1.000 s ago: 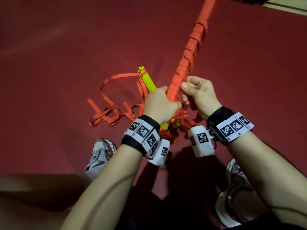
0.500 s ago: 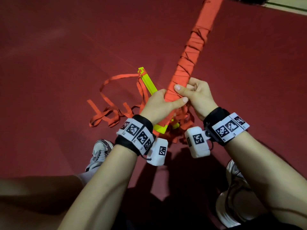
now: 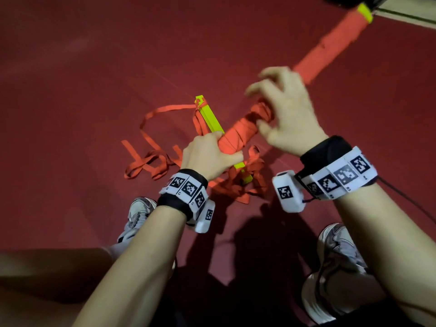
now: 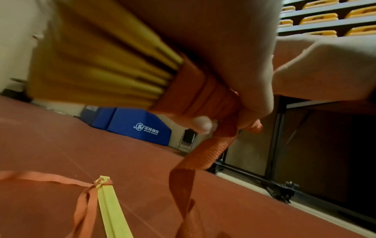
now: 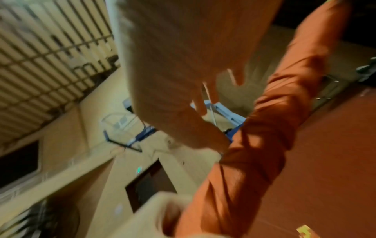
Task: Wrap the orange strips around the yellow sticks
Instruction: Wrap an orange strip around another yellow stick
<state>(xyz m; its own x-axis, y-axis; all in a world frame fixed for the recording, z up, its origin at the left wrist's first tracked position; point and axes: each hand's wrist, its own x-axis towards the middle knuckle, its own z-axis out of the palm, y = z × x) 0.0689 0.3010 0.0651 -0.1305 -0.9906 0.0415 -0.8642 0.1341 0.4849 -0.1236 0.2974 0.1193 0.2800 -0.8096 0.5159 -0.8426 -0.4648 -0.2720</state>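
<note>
Gripping wrapped sticks [image 3: 238, 135], left hand [image 3: 207, 159]

Orange strips [image 3: 151, 159], yellow sticks [image 3: 211, 120], dark red floor [image 3: 82, 90].

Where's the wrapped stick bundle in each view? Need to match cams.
Head: wrapped bundle runs diagonally, centre to upper right.
Left wrist: upper centre, bare yellow ends on its left.
Right wrist: right side, bottom to top.
Shared landmark: left hand gripping its near end.

Right hand [image 3: 286, 109] motion-blurred, grip on bundle [image 3: 238, 133] unclear. Bundle middle hidden behind it. Sticks [image 4: 97, 64] smeared in left wrist view.
</note>
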